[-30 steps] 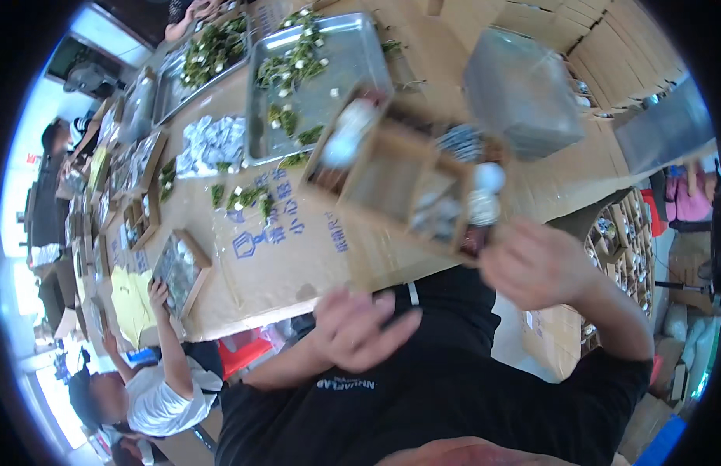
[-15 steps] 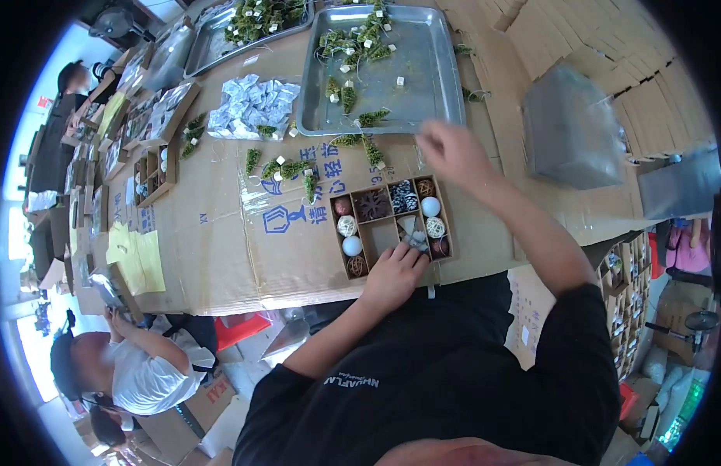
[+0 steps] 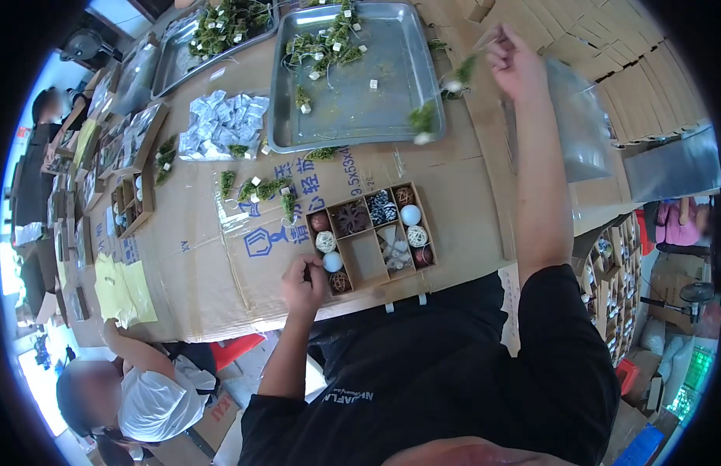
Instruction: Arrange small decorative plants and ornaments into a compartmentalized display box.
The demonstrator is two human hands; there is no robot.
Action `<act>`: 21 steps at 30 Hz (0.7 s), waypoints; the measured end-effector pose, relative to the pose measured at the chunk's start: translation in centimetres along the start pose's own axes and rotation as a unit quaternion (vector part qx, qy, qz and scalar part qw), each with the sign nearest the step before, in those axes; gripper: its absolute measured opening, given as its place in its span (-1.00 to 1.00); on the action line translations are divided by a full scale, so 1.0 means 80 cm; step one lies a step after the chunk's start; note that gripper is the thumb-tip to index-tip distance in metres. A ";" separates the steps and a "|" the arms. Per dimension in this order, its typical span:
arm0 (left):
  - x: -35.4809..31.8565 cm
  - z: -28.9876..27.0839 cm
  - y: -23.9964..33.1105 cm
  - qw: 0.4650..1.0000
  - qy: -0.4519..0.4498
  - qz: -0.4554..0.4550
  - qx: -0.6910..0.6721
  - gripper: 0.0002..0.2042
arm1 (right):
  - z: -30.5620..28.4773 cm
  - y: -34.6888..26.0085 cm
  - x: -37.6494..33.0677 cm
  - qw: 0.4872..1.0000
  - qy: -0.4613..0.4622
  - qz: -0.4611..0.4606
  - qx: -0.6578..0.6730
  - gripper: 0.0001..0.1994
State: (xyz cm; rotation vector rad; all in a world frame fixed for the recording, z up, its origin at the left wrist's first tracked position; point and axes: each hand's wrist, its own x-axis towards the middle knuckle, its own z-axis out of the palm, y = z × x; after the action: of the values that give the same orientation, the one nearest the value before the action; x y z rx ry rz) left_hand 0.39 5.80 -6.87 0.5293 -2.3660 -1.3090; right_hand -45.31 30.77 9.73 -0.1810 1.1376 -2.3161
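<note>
Raised beyond the right side of the tray, my right hand (image 3: 516, 66) is closed in a pinch on a thin string. A small moss-green tree ornament (image 3: 463, 75) with a pale base swings from it, blurred. Another green tree (image 3: 424, 120), also smeared, shows over the tray's right rim; whether it hangs from my hand I cannot tell. My left hand (image 3: 304, 287) is curled closed beside the left wall of a divided cardboard box (image 3: 368, 262); its fingers hide anything inside. The box holds balls, a brown snowflake, a pinecone and whitish pieces; its middle front compartment is bare.
A metal tray (image 3: 399, 93) with green trees stands behind the box, and a second tray (image 3: 170, 70) is farther left. Silvery packets (image 3: 223, 124) lie between. A clear plastic bin (image 3: 574, 116) stands right. Two people are at the left.
My right hand has gone up and right from the tray's near edge, taking green tree ornaments from there. My left hand has left the box's front compartments and moved to its left side.
</note>
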 end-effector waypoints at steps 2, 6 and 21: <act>0.001 0.004 0.002 1.000 0.016 -0.022 0.008 -0.91 | -0.008 -0.005 0.011 0.937 0.100 -0.274 -0.191 -0.75; -0.004 0.007 -0.012 1.000 0.022 -0.011 -0.004 -0.91 | -0.033 0.027 0.032 0.740 0.125 -0.267 -0.605 -0.73; -0.003 0.003 -0.009 0.999 0.041 0.006 0.011 -0.91 | 0.034 -0.008 0.008 0.822 0.082 -0.105 -0.554 -0.74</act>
State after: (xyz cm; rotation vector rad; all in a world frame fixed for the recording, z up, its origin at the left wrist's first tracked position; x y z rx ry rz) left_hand 0.55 5.72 -7.65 0.5620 -2.3157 -1.2348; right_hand -45.19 28.88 11.87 -0.5465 2.5393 -1.5325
